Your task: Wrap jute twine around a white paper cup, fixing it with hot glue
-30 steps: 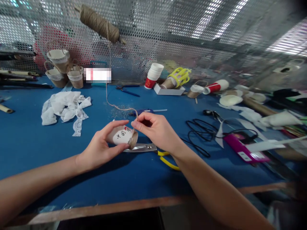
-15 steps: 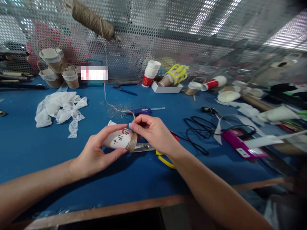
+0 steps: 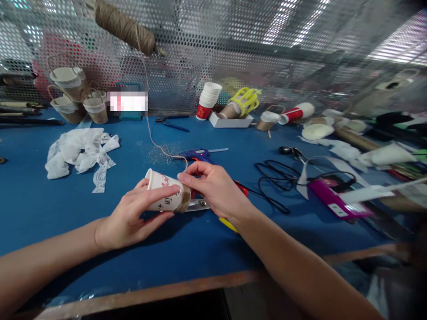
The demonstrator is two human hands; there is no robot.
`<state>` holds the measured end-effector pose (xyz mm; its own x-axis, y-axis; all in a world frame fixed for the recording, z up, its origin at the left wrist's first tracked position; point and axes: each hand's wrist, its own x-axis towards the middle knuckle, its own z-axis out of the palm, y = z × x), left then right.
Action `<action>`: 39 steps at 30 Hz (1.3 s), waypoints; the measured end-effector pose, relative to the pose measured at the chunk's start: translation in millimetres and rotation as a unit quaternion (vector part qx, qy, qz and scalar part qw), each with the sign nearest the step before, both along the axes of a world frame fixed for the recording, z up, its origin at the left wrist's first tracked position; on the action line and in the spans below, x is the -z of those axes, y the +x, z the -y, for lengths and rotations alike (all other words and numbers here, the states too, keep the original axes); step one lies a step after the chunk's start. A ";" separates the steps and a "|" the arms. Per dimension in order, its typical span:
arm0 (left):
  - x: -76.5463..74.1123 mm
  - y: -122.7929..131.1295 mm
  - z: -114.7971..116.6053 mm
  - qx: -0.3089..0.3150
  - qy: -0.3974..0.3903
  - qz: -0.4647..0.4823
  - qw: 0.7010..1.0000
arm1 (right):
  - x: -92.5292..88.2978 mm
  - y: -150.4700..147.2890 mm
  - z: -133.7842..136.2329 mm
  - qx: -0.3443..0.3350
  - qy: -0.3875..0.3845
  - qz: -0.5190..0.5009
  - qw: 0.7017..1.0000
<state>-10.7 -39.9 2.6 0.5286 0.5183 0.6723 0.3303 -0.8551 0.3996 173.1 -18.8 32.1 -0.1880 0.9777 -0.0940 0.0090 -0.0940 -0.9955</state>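
Note:
My left hand (image 3: 130, 213) is closed round a white paper cup (image 3: 160, 182) with printed characters, tipped on its side with its mouth to the left. Twine (image 3: 184, 198) is wound in a band round the cup's base end. My right hand (image 3: 213, 186) pinches the twine's loose strand (image 3: 167, 153) at that end. From there the strand runs up to the large spool of twine (image 3: 125, 29) on the mesh. Behind my right hand lie scissors (image 3: 197, 205) with yellow handles, partly hidden, and a blue glue gun (image 3: 196, 154) lies just beyond.
White lace (image 3: 78, 151) lies in a heap at left, before several twine-wrapped cups (image 3: 95, 109). Stacked paper cups (image 3: 208, 100), a white box (image 3: 231, 121) and pliers (image 3: 173, 124) stand or lie at the back. At right are a black cord (image 3: 275, 182) and a purple box (image 3: 333, 200).
The cup has rolled in my left hand, so its printed face shows a red pattern now. My left fingers have shifted on it. The right hand stays at the base with the twine.

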 end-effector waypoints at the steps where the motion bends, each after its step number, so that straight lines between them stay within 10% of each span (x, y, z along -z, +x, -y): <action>1: 0.3 -0.7 -0.9 0.010 0.004 -0.002 1.000 | 0.9 -0.1 -0.6 0.005 0.002 -0.004 1.000; 8: 1.8 -1.3 -0.5 0.016 -0.173 0.050 0.984 | 5.2 1.0 -0.2 0.034 0.058 0.068 0.995; 15: -4.6 7.8 -8.6 -0.001 -0.484 0.172 0.858 | 9.9 -6.3 8.0 0.028 0.156 0.187 0.970; 39: -13.9 10.3 -4.8 -0.012 -0.450 0.150 0.880 | 10.9 -6.0 5.9 0.028 0.145 0.182 0.972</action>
<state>-0.4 -35.1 16.6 0.3784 0.9211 0.0913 0.1082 -0.1420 0.9839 167.1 -24.7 21.2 -0.1393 0.9809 0.1359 0.3695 0.1788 -0.9119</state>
